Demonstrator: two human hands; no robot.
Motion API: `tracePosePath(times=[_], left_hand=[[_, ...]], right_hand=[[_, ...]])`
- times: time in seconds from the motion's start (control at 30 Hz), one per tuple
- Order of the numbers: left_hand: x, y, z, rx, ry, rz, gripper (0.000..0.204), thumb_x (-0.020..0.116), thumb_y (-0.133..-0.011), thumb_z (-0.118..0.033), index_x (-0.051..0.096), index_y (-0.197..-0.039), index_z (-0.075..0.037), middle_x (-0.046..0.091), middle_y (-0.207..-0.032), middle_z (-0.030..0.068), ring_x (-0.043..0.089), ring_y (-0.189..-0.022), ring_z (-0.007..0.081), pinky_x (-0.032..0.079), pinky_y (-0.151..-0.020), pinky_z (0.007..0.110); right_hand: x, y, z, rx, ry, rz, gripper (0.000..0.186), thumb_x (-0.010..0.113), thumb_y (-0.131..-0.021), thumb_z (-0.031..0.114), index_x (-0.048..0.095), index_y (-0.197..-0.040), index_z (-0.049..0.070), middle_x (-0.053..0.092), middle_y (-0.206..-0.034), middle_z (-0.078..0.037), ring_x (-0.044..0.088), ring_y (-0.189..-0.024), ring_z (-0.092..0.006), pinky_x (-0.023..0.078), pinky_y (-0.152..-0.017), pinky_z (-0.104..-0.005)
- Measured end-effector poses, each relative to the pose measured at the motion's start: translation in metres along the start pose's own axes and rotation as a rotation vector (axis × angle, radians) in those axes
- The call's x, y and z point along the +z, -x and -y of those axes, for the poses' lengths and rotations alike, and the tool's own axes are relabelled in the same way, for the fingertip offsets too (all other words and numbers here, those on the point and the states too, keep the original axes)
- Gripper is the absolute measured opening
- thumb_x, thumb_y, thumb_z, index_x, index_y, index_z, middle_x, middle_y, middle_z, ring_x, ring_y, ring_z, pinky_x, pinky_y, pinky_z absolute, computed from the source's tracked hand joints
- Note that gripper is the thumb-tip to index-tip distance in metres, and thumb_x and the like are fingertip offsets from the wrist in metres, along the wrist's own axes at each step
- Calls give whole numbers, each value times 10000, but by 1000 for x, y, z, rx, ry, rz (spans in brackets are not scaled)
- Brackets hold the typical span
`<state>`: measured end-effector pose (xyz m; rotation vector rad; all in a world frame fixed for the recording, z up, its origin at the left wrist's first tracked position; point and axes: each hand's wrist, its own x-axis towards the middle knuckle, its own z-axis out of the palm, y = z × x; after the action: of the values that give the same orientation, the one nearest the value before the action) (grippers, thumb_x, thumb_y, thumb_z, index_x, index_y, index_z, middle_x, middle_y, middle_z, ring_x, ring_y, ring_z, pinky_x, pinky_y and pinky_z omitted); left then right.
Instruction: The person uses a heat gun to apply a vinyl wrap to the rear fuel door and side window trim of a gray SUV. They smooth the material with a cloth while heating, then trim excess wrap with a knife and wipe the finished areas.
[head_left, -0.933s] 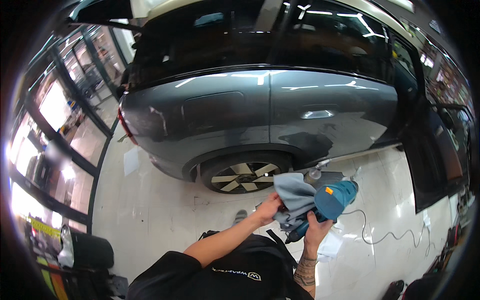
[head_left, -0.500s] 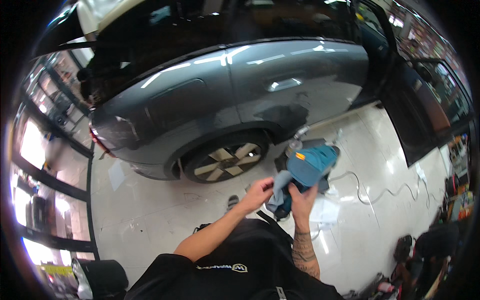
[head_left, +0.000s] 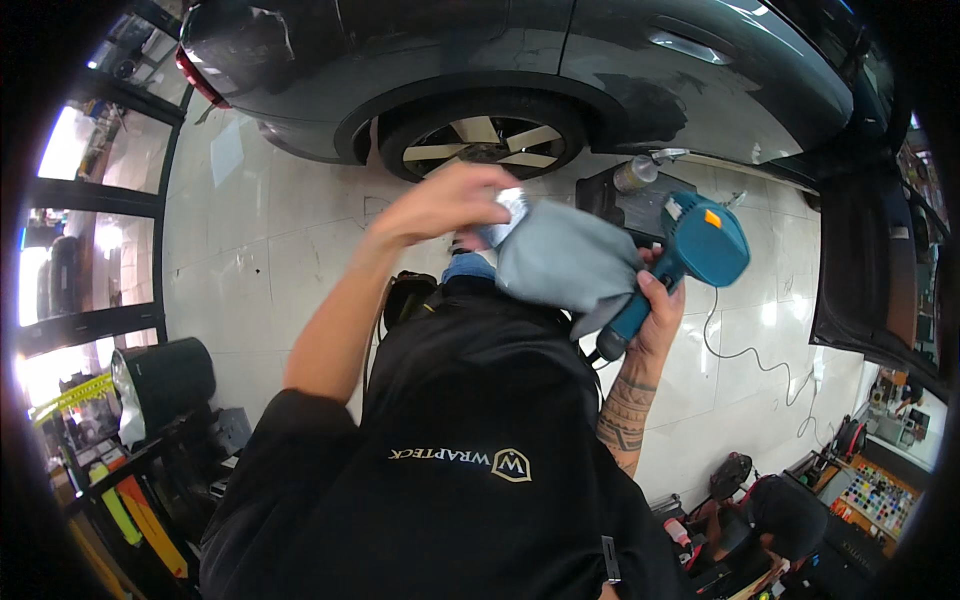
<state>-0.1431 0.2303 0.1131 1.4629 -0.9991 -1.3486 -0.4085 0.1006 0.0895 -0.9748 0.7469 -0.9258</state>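
My right hand (head_left: 662,312) is wrapped around the grip of a teal heat gun (head_left: 707,240) with an orange mark on its rounded housing. A grey cloth (head_left: 570,258) stretches between my hands, and its right end hangs over the grip beside my right fingers. At the cloth's left end, my left hand (head_left: 455,203) has its fingers curled in and is slightly blurred. A shiny silvery piece (head_left: 513,204) shows by those fingers; I cannot make out what it is. The heat gun's nozzle does not show clearly.
A dark grey car (head_left: 480,55) stands ahead, its rear wheel (head_left: 480,140) nearest my hands. On a black case (head_left: 600,200) by the wheel stands a clear spray bottle (head_left: 635,175). A cable (head_left: 745,355) crosses the tiled floor. The open car door (head_left: 880,300) is at right.
The view has tilted down. My left hand has moved left and away from the right, with the cloth now spread between them. The heat gun has turned in my right hand.
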Motion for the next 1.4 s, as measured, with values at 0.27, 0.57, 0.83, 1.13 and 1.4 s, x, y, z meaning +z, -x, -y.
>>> tracePosePath(times=[0.27,0.57,0.83,1.13,1.4], left_hand=[[2,129,155,-312,-785,-358,178,613,-784,-131,613,-915,-10,633,-772,183,627,-724,323,520,-626,387],[28,64,106,-88,-510,-607,246,556,-852,-229,660,-895,-10,656,-800,176,639,-737,310,491,-692,393],[38,-70,41,-201,1117,259,485,485,-916,-377,384,-1277,-70,513,-1221,113,521,-1120,236,413,-970,421],[-24,-138,46,-515,1216,-49,348,553,-899,-198,479,-1182,-10,529,-1223,135,524,-1110,261,380,-996,392],[-137,-147,64,-766,987,238,507,567,-867,-432,505,-1091,19,571,-916,90,324,-455,36,220,-322,148]], right_hand=[[-6,-13,14,-43,122,16,463,625,-703,97,435,-1109,-17,531,-984,-144,511,-915,-191,393,-875,-302],[37,-31,23,-3,273,100,421,691,-688,79,522,-1067,9,598,-948,-67,551,-895,-161,420,-836,-292],[97,-57,13,-91,230,287,449,707,-721,52,455,-1089,-1,566,-998,-80,534,-931,-165,429,-835,-294],[112,-118,2,-130,324,230,396,687,-761,69,475,-1083,-22,527,-1040,-75,494,-968,-146,400,-848,-259],[124,-143,43,37,305,22,407,642,-795,94,492,-1161,-2,562,-1077,-64,519,-969,-136,406,-873,-276]])
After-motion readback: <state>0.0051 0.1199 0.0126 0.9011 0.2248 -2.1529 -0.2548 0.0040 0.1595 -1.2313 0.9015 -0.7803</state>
